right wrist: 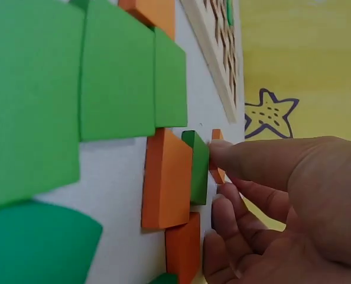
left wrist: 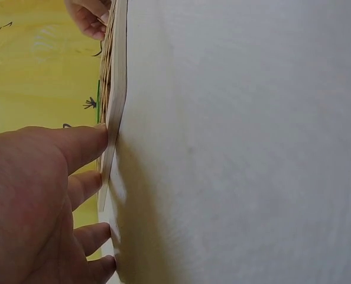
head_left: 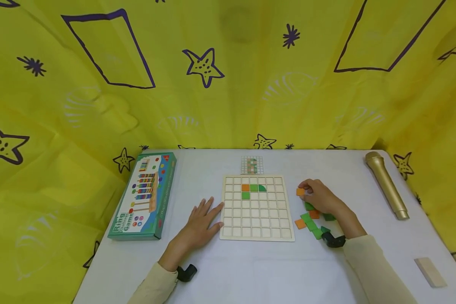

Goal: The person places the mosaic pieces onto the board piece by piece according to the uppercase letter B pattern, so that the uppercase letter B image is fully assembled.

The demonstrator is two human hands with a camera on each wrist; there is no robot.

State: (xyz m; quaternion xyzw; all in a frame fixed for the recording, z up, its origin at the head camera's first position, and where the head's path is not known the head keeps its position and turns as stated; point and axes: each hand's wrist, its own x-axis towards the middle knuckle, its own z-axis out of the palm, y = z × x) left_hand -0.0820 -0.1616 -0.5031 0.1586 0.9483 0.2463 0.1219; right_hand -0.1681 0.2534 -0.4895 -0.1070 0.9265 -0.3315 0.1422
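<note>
I see right hand (head_left: 320, 196) pinching orange tile (head_left: 300, 192); left hand (head_left: 199, 224), spread along board's (head_left: 256, 222) left edge, could push it askew.

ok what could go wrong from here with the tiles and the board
The right hand pinches a small orange tile at its fingertips, so it might slip before it gets anywhere.
Loose tiles lie close by the same hand and wrist, so a careless move could scatter them.
The left hand touches the edge of the board; a push there might shift it.
</note>
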